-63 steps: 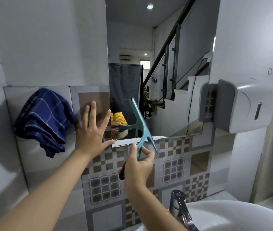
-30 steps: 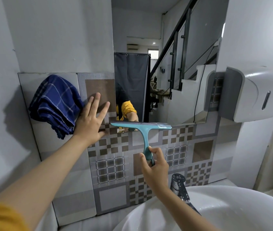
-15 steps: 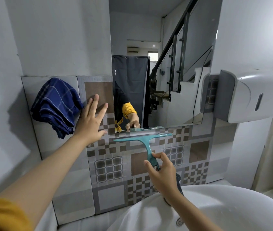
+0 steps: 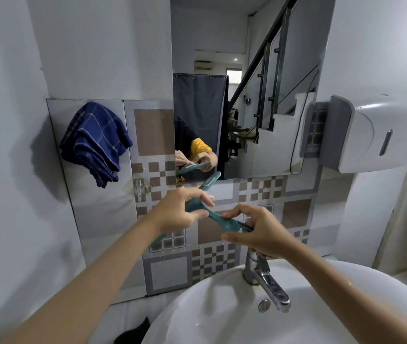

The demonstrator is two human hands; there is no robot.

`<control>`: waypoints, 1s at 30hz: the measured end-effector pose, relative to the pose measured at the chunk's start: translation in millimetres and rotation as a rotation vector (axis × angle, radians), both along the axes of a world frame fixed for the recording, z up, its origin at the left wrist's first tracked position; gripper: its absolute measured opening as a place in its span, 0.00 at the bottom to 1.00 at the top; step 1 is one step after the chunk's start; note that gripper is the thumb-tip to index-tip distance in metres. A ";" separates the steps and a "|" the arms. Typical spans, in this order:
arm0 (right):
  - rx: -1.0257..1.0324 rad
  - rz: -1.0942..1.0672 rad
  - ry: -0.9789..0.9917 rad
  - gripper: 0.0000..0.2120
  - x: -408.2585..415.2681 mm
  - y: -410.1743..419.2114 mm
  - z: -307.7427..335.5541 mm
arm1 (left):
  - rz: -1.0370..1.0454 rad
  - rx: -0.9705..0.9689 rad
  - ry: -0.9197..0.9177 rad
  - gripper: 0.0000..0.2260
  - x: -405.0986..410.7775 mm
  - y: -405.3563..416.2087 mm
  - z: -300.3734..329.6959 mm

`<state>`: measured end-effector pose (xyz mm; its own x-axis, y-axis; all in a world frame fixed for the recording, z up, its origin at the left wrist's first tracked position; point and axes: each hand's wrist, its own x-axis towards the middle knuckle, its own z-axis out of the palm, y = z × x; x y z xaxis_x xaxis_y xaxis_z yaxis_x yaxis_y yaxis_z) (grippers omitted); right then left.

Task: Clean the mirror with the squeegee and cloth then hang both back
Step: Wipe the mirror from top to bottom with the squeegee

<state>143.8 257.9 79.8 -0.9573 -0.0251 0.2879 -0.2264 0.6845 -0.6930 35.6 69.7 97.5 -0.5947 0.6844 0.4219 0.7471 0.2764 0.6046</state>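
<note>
The teal squeegee (image 4: pixel 218 218) is off the glass, held between both hands below the mirror (image 4: pixel 244 95). My left hand (image 4: pixel 181 211) pinches it near the blade end, which points up toward the mirror's lower edge. My right hand (image 4: pixel 257 232) holds the handle end. A dark blue checked cloth (image 4: pixel 94 141) hangs on the tiled wall left of the mirror. A small clear wall hook (image 4: pixel 138 189) sits bare below the cloth, to the left of my left hand.
A white basin (image 4: pixel 222 306) with a chrome tap (image 4: pixel 265 279) lies directly under my hands. A white dispenser (image 4: pixel 373 135) juts from the right wall beside the mirror. A dark item (image 4: pixel 133 333) lies at the bottom edge by the basin.
My left hand left the wall tile and came down to take the squeegee's blade end. The squeegee came off the mirror's lower edge and now lies tilted between both hands.
</note>
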 end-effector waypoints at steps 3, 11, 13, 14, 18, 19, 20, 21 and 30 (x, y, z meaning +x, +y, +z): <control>0.049 0.076 -0.050 0.15 3.3 3.0 9.6 | -0.010 -0.058 -0.043 0.08 7.0 -6.5 -0.9; -0.179 0.232 -0.245 0.16 -15.2 10.1 36.4 | 0.053 -0.020 -0.036 0.09 20.4 -36.2 -5.9; -0.335 0.234 -0.236 0.17 -22.7 8.8 38.4 | 0.092 0.013 -0.053 0.08 18.4 -47.6 -11.2; -0.428 0.230 -0.220 0.17 -27.1 7.0 37.3 | 0.114 0.034 -0.058 0.08 17.2 -53.0 -14.9; -0.609 0.170 -0.127 0.21 -48.1 -13.5 22.7 | 0.190 0.121 -0.073 0.08 14.8 -68.8 -34.6; -0.614 0.148 -0.091 0.23 -54.0 -21.1 17.2 | 0.206 0.136 -0.077 0.08 13.4 -71.7 -40.2; -0.622 0.124 -0.050 0.24 -59.5 -28.4 11.4 | 0.222 0.152 -0.082 0.09 11.6 -74.7 -46.0; -0.639 0.100 -0.004 0.24 -65.3 -35.8 6.2 | 0.237 0.169 -0.092 0.10 9.4 -77.7 -51.7; -0.612 0.068 0.193 0.24 -132.1 -97.4 -27.6 | 0.362 0.259 -0.077 0.20 -8.6 -99.4 -96.8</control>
<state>11.7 160.5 52.2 -0.8889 0.1399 0.4363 -0.4150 0.1578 -0.8961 27.1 -29.7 0.7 -0.8125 0.3043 0.4972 0.5804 0.3436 0.7383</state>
